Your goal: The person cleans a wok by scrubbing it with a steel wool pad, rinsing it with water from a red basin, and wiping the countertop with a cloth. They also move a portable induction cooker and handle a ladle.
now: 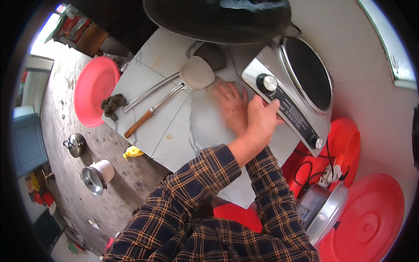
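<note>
My left hand (263,118) grips the front edge of a silver electric cooktop (262,64), thumb on the black control panel. The cooktop has two knobs and a round dark plate. My forearms cross, and my right hand (231,109) lies palm down on the tiled tabletop (175,127), fingers apart and blurred by motion. Anything under its palm is hidden. Left of it lies a spatula (196,73) with a wooden handle, beside a long metal utensil handle (150,91). A dark rounded piece (211,56) shows beyond the spatula head.
A large dark wok (216,23) stands at the far side. A brown scrubber (113,105) sits at the left corner. Below are a pink basin (96,91), a lidded pot (77,144) and a yellow bottle (133,152). Cables (304,173) and a red lid (370,219) lie right.
</note>
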The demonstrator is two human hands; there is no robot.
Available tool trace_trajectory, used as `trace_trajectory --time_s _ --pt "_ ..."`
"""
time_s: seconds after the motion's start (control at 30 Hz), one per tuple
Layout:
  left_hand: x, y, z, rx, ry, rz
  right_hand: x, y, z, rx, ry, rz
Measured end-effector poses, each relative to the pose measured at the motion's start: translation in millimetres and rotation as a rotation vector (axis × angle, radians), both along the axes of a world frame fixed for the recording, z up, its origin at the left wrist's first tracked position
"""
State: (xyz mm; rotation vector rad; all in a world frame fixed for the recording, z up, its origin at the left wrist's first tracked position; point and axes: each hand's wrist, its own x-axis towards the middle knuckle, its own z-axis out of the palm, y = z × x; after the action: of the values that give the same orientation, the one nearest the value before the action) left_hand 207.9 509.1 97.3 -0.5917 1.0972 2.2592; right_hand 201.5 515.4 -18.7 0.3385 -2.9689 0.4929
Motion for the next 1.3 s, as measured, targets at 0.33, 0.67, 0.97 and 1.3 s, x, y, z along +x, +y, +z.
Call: trace_trajectory --time_s 0.33,0.67,0.97,1.3 --pt "-3 -3 -7 -0.026 0.031 -0.094 96 21 22 -0.602 -0.209 -0.144" --pt "1 -9 -12 0.021 0.035 -0.151 163 143 -8 0.164 0.243 -0.758" --pt "5 -9 -28 0.039 0.02 -0.15 178 61 -8 0.015 0.165 -0.691" --pt "10 -17 -43 0.044 0.061 -0.244 182 -54 21 -0.451 -0.019 -0.089"
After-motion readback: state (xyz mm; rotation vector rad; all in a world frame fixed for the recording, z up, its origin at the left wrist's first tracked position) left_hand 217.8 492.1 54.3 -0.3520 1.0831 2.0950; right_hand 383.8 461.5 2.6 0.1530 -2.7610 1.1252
